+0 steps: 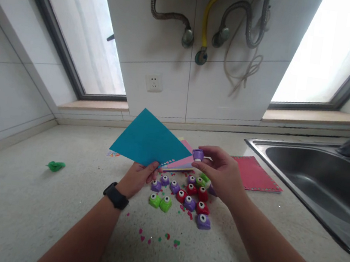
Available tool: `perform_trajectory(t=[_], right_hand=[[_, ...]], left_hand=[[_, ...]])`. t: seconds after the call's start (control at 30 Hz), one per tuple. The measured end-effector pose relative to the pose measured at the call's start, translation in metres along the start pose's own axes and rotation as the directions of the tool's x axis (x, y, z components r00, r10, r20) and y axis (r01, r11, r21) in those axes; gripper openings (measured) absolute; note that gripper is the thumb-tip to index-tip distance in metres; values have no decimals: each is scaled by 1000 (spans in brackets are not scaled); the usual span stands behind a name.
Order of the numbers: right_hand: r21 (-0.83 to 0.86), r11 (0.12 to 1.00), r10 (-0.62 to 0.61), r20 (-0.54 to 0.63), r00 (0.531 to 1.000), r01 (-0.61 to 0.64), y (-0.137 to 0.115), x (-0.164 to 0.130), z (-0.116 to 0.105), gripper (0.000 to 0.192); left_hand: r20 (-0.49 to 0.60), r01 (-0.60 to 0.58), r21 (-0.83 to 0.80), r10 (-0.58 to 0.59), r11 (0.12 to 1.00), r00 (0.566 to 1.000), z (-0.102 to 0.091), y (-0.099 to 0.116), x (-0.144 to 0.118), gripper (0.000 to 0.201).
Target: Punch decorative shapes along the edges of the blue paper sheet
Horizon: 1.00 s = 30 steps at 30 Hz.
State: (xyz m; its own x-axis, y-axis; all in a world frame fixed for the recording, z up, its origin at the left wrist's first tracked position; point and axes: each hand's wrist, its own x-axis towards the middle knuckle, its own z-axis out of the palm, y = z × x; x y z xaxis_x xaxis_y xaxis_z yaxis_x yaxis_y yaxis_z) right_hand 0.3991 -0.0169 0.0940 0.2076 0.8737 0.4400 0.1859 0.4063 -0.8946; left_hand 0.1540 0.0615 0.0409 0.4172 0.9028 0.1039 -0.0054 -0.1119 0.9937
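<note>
Evidently, the thin sheet dictates the grip I see through the head camera. The left hand [142, 176] pinches the blue paper [149, 138] by its lower edge, thumb on the near face and fingers behind, so the sheet stands tilted above the counter [85, 214]. I take that small hold as a way to leave the edge with the row of punched holes exposed toward the right hand [221, 170].

There, thumb and fingers pinch a purple punch [198, 154] at the paper's right corner. It seems inverted, white button downward, which would suit a thumb pressing from below; I cannot tell whether the corner sits inside its slot.

Below, I see more craft punches [189, 203] in purple, red and green clustered between the forearms, mostly button up, presumably so their shapes are readable and within easy reach. Paper bits [142, 238] lie scattered nearer me. Pink paper [185, 150] lies behind the cluster, and a red sheet [255, 172] lies off to the right, near the sink [313, 167].
</note>
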Motion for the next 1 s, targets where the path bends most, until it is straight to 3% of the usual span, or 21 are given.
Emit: perform_trajectory(t=[0.13,0.3,0.6,0.87,1.0], right_hand=[[199,949,-242,-34,970,243,-16,-11,4,41],[91,898,-432,-14,902,431,-22,-21,7,42],[-79,842,-531,46,846,533,-24,-25,7,41],[-133,831,-540,33,841,539,-25,-25,8,39],[-176,846,-500,64,864,503,-26,-25,7,37]], left_hand=[[-16,-17,-50,17,999,1000,1,-1,0,52],[-23,-58,-58,57,997,998,0,-4,-1,46],[-46,-63,-25,62,998,997,0,-7,-2,43],[-20,-57,-17,57,998,998,0,-9,-3,42],[-15,-55,-23,55,998,998,-1,-10,-3,40]])
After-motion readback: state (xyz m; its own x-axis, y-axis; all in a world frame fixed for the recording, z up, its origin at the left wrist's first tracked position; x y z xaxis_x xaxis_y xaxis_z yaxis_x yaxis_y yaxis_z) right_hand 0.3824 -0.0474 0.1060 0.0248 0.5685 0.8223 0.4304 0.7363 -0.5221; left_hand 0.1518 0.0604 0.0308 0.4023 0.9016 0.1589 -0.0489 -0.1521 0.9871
